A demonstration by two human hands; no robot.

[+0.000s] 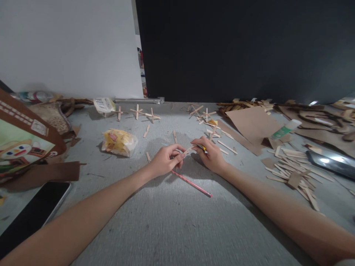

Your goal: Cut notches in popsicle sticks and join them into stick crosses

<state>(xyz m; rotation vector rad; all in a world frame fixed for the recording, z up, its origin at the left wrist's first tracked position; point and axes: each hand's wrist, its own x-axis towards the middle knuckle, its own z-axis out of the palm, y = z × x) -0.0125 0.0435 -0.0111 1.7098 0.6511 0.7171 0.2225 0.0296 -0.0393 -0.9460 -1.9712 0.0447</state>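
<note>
My left hand (166, 159) is closed in a pinch on a short wooden craft stick (188, 149) at the middle of the grey surface. My right hand (210, 153) meets it from the right, fingers curled around a small yellow-and-dark tool (203, 148) whose tip touches the stick. A red pencil (191, 183) lies on the surface just below both hands. Loose sticks (175, 136) and glued stick crosses (137, 111) lie beyond the hands.
A yellow plastic packet (119, 142) sits to the left. A pile of sticks (294, 173), brown card (249, 125) and a glue tube (285, 129) lie right. A black phone (33, 214) rests at the near left, a printed box (22, 144) beside it.
</note>
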